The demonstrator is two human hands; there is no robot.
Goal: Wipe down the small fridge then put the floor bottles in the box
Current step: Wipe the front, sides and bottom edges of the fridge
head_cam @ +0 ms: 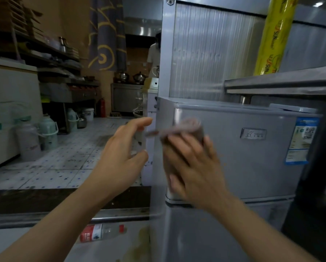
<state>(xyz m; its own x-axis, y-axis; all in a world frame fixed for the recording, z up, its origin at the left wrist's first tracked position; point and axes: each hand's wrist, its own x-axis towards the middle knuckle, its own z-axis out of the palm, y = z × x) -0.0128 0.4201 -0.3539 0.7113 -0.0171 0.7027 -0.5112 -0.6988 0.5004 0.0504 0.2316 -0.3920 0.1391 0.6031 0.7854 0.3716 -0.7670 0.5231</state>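
A small silver fridge (253,157) with two doors stands at the right. My right hand (194,167) presses a brown cloth (185,129) flat against the upper door near its left edge, fingers straight. My left hand (122,154) hovers in the air just left of the fridge, fingers relaxed and spread, holding nothing. A clear plastic bottle (101,232) with a red label and red cap lies on its side on the floor below my left forearm. No box is in view.
A steel counter edge (281,86) overhangs the fridge top, with a yellow wrap roll (273,36) standing on it. Thermos jugs (37,137) stand on the tiled floor at left. Shelves and a stove lie further back, where a person (154,53) stands.
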